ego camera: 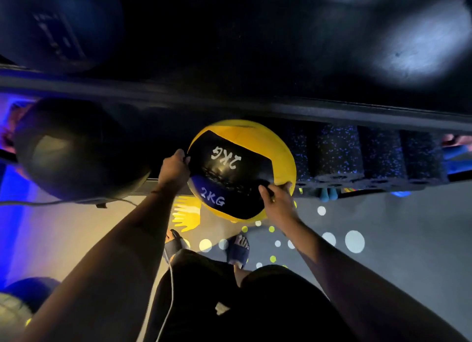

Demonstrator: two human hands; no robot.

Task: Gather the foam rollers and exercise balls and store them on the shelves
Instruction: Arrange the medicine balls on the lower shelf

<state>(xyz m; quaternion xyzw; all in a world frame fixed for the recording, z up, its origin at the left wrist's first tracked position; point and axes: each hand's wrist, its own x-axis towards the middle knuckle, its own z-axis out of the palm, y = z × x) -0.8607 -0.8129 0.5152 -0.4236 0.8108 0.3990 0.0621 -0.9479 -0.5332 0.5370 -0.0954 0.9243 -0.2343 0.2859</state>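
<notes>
Black shorts below, arms out. The left hand and right hand grip the medicine ball at the shelf edge. Foam rollers sit right of the ball, a black ball left. Placing step, I'd say: next, push it in between them. "2KG" is printed twice on the ball, once upside down.
</notes>
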